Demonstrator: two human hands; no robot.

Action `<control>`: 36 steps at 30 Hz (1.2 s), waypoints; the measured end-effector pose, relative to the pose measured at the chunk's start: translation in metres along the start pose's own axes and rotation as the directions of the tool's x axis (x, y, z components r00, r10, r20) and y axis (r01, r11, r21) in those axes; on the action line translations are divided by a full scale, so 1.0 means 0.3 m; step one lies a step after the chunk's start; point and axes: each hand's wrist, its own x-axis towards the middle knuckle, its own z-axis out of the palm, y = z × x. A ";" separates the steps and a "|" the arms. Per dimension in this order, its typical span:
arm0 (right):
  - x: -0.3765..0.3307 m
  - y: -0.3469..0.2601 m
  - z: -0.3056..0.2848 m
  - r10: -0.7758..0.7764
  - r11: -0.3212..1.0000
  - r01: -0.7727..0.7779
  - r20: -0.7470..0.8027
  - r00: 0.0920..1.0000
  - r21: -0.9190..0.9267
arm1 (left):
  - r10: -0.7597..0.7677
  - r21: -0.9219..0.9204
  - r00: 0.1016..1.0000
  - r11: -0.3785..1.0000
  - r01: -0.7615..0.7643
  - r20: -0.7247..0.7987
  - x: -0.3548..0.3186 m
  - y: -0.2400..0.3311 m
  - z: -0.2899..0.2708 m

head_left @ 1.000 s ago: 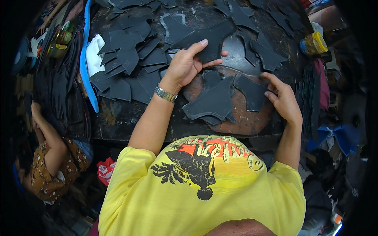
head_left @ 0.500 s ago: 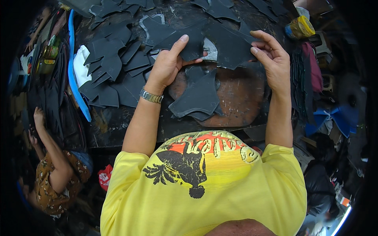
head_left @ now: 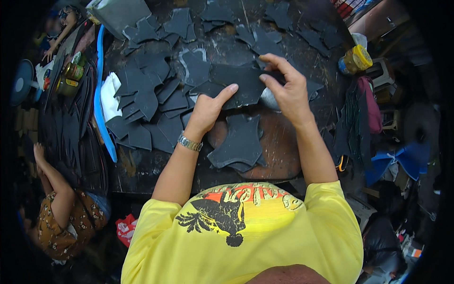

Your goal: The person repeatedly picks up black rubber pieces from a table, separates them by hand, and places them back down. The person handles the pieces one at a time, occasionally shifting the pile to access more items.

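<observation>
Dark cut piece (head_left: 241,85), flat sheet stock with an irregular outline, sits mid-bench, held just above the bench (head_left: 142,165) surface between both hands. Left hand (head_left: 208,111) lies on its left end, index finger stretched out along the near edge, other fingers curled over the piece; metal wristwatch (head_left: 189,142) on that wrist. Right hand (head_left: 286,90) has its grip closed on the right end: thumb and fingers pinching the edge, fingers bent over the top. Below the held piece, nearer the person, a small stack of similar dark pieces (head_left: 241,142) lies on a worn brown round patch (head_left: 279,151) of the bench top. Left of the hands, a large loose spread of the same dark pieces (head_left: 146,104), overlapping each other; more scattered across the far side of the bench (head_left: 265,33). White cloth (head_left: 111,97) sits at the left edge of that spread, just beside a blue curved strip (head_left: 101,94) running along the bench's left side. Grey box (head_left: 120,14) at the far left corner. Yellow-lidded jar (head_left: 354,59) off to the right, well apart from the hands. Another person in a patterned top (head_left: 61,217) is at lower left, beside the bench. Wearer has a yellow shirt (head_left: 246,236) with a dark print.
</observation>
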 end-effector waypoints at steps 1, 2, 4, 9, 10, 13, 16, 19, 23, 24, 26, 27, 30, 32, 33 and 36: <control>0.006 0.001 0.000 -0.067 0.997 0.067 0.002 0.998 -0.042 | 0.006 -0.036 1.000 0.999 -0.006 -0.011 0.002 -0.003 0.002; 0.007 0.003 0.000 -0.092 0.992 0.092 0.002 0.996 -0.091 | 0.023 -0.064 1.000 0.998 -0.024 -0.020 0.007 -0.007 0.001; -0.002 0.011 0.008 -0.082 0.996 0.084 0.048 0.995 -0.032 | 0.025 -0.133 0.999 0.991 -0.023 0.019 0.023 -0.016 -0.003; -0.033 0.046 0.043 -0.112 0.994 0.109 0.110 0.988 0.032 | 0.063 0.040 0.997 0.997 -0.064 0.041 0.030 -0.039 -0.024; -0.038 0.050 0.048 -0.094 0.995 0.091 0.101 0.990 0.041 | 0.080 0.071 0.996 0.994 -0.083 0.041 0.028 -0.041 -0.027; -0.039 0.057 0.048 -0.050 0.997 0.045 0.082 0.995 0.059 | 0.059 0.132 0.998 0.989 -0.063 0.030 0.027 -0.045 -0.025; -0.040 0.055 0.039 -0.129 0.992 0.130 0.085 0.988 -0.004 | 0.091 0.128 0.994 0.987 -0.098 0.056 0.031 -0.049 -0.026; -0.035 0.062 0.022 -0.200 0.973 0.216 0.171 0.965 -0.082 | 0.071 0.116 0.996 0.990 -0.078 0.063 0.032 -0.055 -0.029; -0.038 0.074 0.011 -0.071 0.997 0.060 0.249 0.966 0.050 | 0.076 0.105 0.995 0.991 -0.083 0.063 0.031 -0.062 -0.026; -0.037 0.076 0.013 -0.064 0.997 0.048 0.263 0.963 0.067 | 0.066 0.089 0.996 0.993 -0.071 0.058 0.033 -0.064 -0.025; -0.035 0.076 0.016 -0.086 0.994 0.069 0.228 0.970 0.079 | 0.060 0.064 0.996 0.996 -0.064 0.060 0.039 -0.066 -0.024; -0.037 0.074 0.022 -0.107 0.993 0.094 0.179 0.978 0.077 | 0.055 0.058 0.996 0.997 -0.059 0.066 0.039 -0.067 -0.025; -0.042 0.067 0.024 -0.122 0.990 0.112 0.127 0.984 0.083 | 0.040 0.049 0.997 0.998 -0.043 0.069 0.037 -0.071 -0.027; -0.039 0.072 0.014 -0.159 0.987 0.151 0.190 0.969 0.055 | 0.050 0.065 0.997 0.996 -0.054 0.066 0.035 -0.075 -0.026; -0.039 0.075 0.007 -0.158 0.987 0.154 0.208 0.965 0.034 | 0.066 0.081 0.996 0.994 -0.071 0.066 0.035 -0.076 -0.025; -0.041 0.089 0.007 -0.117 0.992 0.107 0.188 0.975 0.063 | 0.160 0.059 0.984 0.985 -0.165 0.077 0.045 -0.082 -0.021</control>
